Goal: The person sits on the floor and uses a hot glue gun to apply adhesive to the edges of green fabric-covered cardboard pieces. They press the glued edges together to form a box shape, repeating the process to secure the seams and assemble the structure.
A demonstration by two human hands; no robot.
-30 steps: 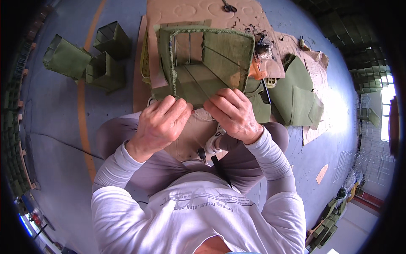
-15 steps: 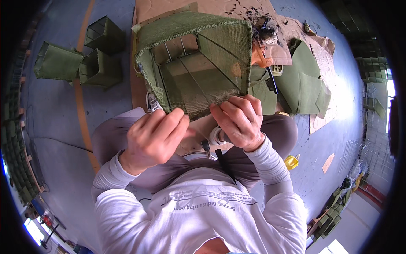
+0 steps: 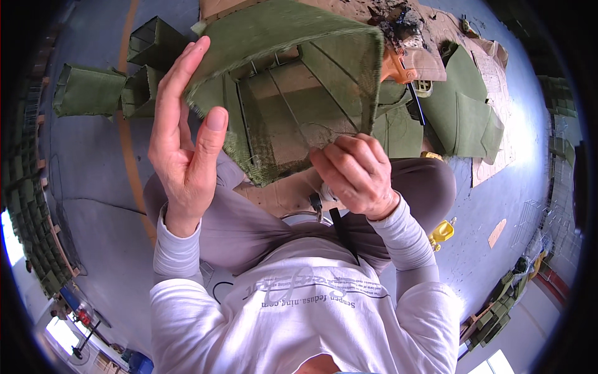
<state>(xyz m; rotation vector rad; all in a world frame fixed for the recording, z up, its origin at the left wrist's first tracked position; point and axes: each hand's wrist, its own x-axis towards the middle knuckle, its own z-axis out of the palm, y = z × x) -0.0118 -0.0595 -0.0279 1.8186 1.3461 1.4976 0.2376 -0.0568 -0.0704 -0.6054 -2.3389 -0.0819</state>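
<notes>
An open-topped box of green woven fabric on a thin wire frame (image 3: 293, 15) stands tilted in front of me, its mouth facing me. My left hand (image 3: 187, 137) is open beside the box's left rim, fingers stretched and thumb apart. At the near right corner, my right hand (image 3: 355, 171) is closed on the rim in a pinch. Loose threads show by its fingertips; whether they are in the pinch is hidden. Wires run along the inside walls, and a brownish bottom shows deep within.
Several similar green boxes (image 3: 89, 91) stand on the floor at the left. To the right lie an orange tool (image 3: 398, 70), dark scraps (image 3: 402, 28) and green fabric pieces (image 3: 464, 124) on cardboard. A yellow object (image 3: 443, 232) sits by my right knee.
My left hand has let go of the near rim, opened and moved up to the box's left side. The right hand stays at the near right rim. The box has tipped slightly.
</notes>
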